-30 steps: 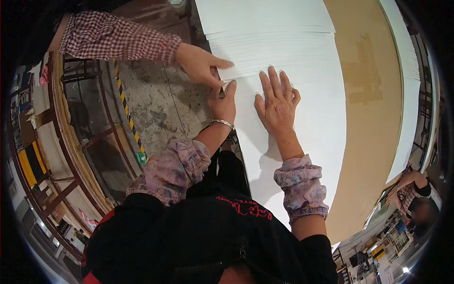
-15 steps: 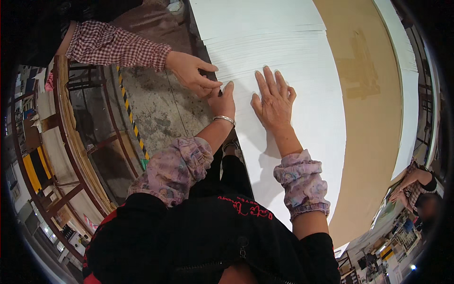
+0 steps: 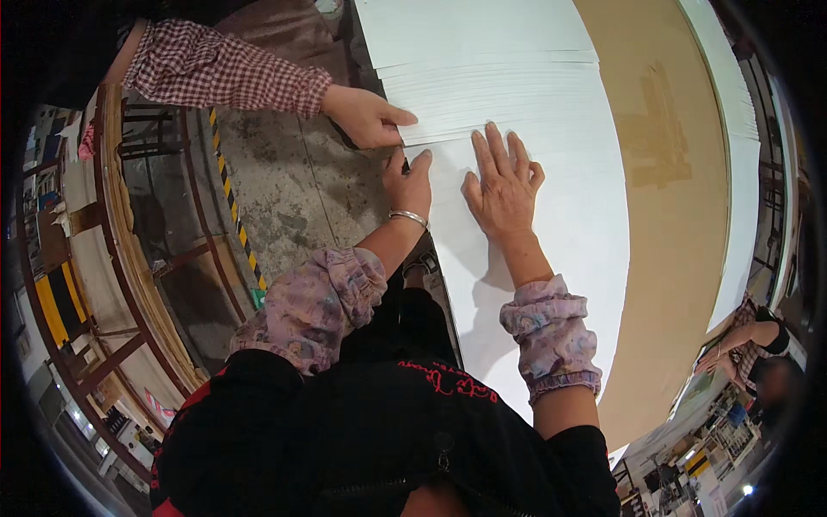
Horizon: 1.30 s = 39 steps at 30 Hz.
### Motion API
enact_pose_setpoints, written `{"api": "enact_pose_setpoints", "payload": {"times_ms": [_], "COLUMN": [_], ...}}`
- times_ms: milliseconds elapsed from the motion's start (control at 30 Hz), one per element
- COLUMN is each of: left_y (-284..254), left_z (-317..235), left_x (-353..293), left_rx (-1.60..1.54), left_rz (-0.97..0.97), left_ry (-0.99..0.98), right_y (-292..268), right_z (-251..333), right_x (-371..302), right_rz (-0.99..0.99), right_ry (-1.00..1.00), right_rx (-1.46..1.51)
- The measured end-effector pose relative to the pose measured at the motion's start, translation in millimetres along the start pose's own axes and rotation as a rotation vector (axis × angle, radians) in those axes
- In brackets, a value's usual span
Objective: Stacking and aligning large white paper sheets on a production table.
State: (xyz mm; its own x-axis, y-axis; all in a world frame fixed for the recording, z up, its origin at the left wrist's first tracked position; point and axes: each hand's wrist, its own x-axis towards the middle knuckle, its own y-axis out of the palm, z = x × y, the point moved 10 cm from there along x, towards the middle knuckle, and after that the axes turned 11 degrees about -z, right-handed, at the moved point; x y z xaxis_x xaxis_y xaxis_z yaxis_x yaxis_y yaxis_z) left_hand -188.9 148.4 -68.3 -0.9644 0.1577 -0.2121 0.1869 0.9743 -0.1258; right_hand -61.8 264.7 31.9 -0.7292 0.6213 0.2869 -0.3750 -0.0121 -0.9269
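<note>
A stack of white sheets (image 3: 534, 224) lies before me, its far edges fanned in thin steps. My right hand (image 3: 504, 194) rests palm down on the top sheet, fingers spread. At the stack's left edge is my left hand (image 3: 410, 188), its thumb at the sheets and its fingers curled. A small dark spot shows between thumb and forefinger; what it is I cannot make out. Just beyond, a co-worker's hand (image 3: 366, 118) in a checked sleeve pinches the edge of the fanned sheets, close to my left fingertips.
A brown board (image 3: 663, 250) with a tape-like patch runs along the stack's right side, with more white sheets (image 3: 745, 198) past it. To the left stand a dark red metal rack (image 3: 129, 284) and a striped floor line (image 3: 233, 198). Another person (image 3: 749, 345) is at the far right.
The co-worker's hand has moved right onto the sheet edge, and its fingers have closed. More stepped sheet edges show near my fingertips. My hands have barely moved.
</note>
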Motion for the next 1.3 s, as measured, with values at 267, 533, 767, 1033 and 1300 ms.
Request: {"api": "enact_pose_setpoints", "payload": {"times_ms": [267, 533, 767, 1033, 1300], "left_y": [-2.3, 8.4, 4.7, 6.9, -1.7], "left_z": [-4.9, -38.9, -41.4, -37.0, -22.2], "left_x": [0.4, 1.0, 6.2, 2.1, 8.2], "left_rx": [0.055, 0.231, 0.206, 0.244, 0.223], "left_rz": [0.022, 0.059, 0.022, 0.055, -0.043], "left_ry": [0.056, 0.128, 0.174, 0.156, 0.275], "right_y": [1.3, -1.1, 1.0, 4.4, 5.5], "right_z": [2.2, 1.4, 4.0, 2.2, 4.9], "right_x": [4.2, 11.1, 11.4, 12.0, 15.9], "right_rz": [0.043, -0.09, -0.064, -0.023, -0.01], "right_ry": [-0.007, -0.068, -0.058, -0.031, -0.027], "right_rx": [-0.024, 0.032, 0.027, 0.015, -0.005]}}
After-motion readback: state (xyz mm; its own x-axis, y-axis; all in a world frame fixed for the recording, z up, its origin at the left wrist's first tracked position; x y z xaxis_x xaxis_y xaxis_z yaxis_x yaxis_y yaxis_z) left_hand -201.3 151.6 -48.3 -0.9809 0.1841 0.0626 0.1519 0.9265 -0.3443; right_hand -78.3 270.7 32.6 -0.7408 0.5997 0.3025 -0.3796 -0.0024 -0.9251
